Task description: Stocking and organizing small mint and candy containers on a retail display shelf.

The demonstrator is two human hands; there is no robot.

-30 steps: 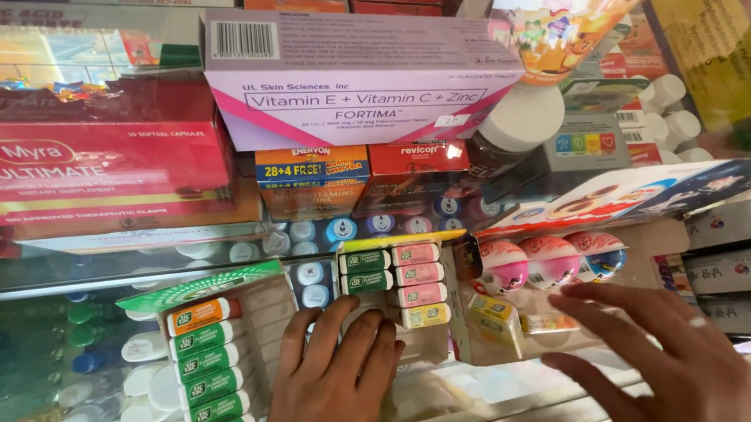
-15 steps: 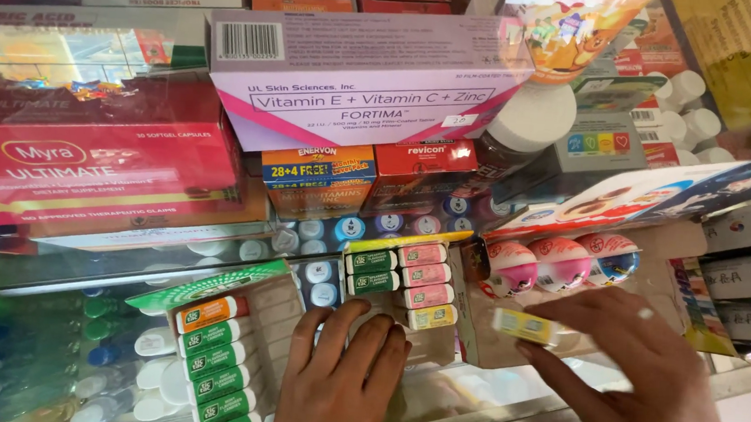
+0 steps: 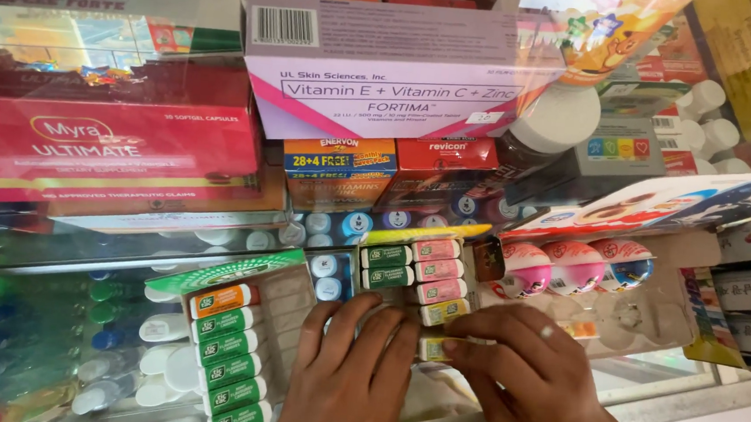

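My left hand (image 3: 356,368) lies flat, fingers spread, on the lower part of a cardboard display tray (image 3: 405,288) of small candy dispensers in green, pink and yellow. My right hand (image 3: 527,371), with a ring on one finger, pinches a small yellow candy dispenser (image 3: 433,347) at the bottom of that tray's rows, right beside my left fingertips. A second display tray (image 3: 229,351) with one orange and several green dispensers stands to the left.
Behind stand a large white and pink box (image 3: 385,71), a red box (image 3: 107,148), an orange box (image 3: 339,169) and a white bottle (image 3: 549,122). A tray of egg-shaped sweets (image 3: 574,265) sits to the right, small bottles (image 3: 128,352) under glass to the left.
My right hand has moved left from the right side with the yellow dispenser and set it against the bottom of the middle tray. The left hand stayed on the tray.
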